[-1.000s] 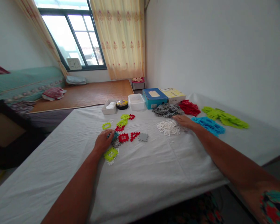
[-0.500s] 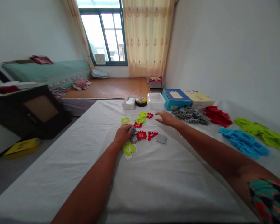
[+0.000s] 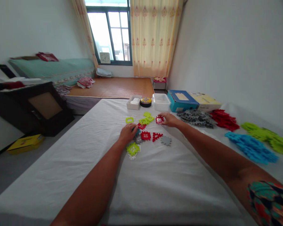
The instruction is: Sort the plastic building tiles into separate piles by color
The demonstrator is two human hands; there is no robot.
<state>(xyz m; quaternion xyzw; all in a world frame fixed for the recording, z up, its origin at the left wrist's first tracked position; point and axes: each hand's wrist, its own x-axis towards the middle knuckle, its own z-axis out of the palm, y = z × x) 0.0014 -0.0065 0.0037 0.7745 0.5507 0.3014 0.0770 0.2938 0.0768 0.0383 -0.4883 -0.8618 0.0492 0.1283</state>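
Observation:
My left hand (image 3: 127, 132) rests with curled fingers on a small heap of teal and grey plastic tiles (image 3: 137, 138) in the middle of the white-covered table (image 3: 89, 157). My right hand (image 3: 169, 120) reaches across and pinches a red tile (image 3: 159, 119). Around them lie loose tiles: a red square (image 3: 145, 136), a red triangle (image 3: 157, 136), a grey piece (image 3: 166, 140), a green-and-white piece (image 3: 133, 149) and several green ones (image 3: 146, 119).
Sorted piles lie along the right: grey (image 3: 195, 116), red (image 3: 224, 119), blue (image 3: 251, 147), green (image 3: 269, 138). Behind stand a blue box (image 3: 180, 99), a yellow box (image 3: 205, 101), two white trays (image 3: 162, 102) and a round tin (image 3: 146, 101). A dark cabinet (image 3: 33, 110) stands left.
My right hand left the white tile pile, swung left across the table and closed on the red tile. My left hand stayed on the heap. My head turned left.

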